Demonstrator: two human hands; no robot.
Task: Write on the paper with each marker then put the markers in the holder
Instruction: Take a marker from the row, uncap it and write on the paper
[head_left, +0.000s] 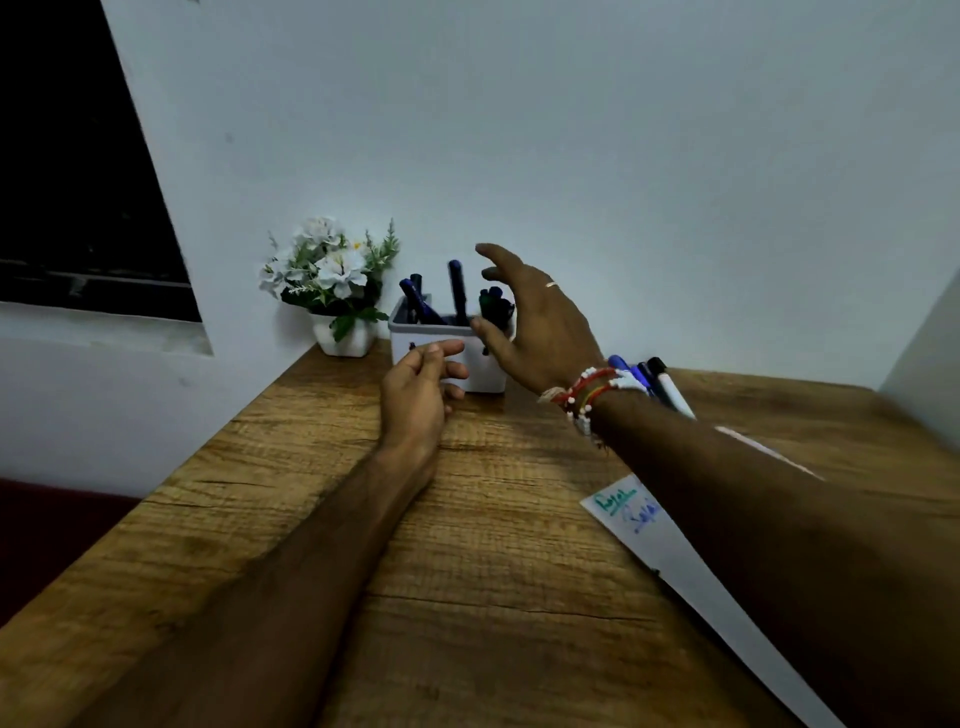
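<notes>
Surface edges: the wooden surface (467, 571) ran back to a pale wall (623, 130). Its left edge slanted from the near left up to the far corner, where a pot of white flowers (332, 280) stood just beside the holder.
Open room: a broad stretch of wood lay between the two forearms and in front of the holder. A dark window (78, 182) filled the upper left.
Holder: the white holder (485, 376) stood at the back of the surface near the wall. Several dark blue markers in the holder (458, 291) stood upright or leaning.
Left side: the left grip (421, 395) lay just in front of the holder's left half, fingers loosely curled and holding nothing. Contact with the holder could not be told.
Right side: the right grip (540, 322) hung at the holder's right side, fingers spread wide and holding nothing. The thumb crossed the holder's right front, and beaded bracelets (587, 389) circled the wrist.
Loose markers: the loose markers (662, 384) lay on the surface behind the right wrist, with blue and black caps and one white barrel.
Paper: the white paper (675, 561) lay partly under the right forearm, with an underlined green word and a blue word below it.
</notes>
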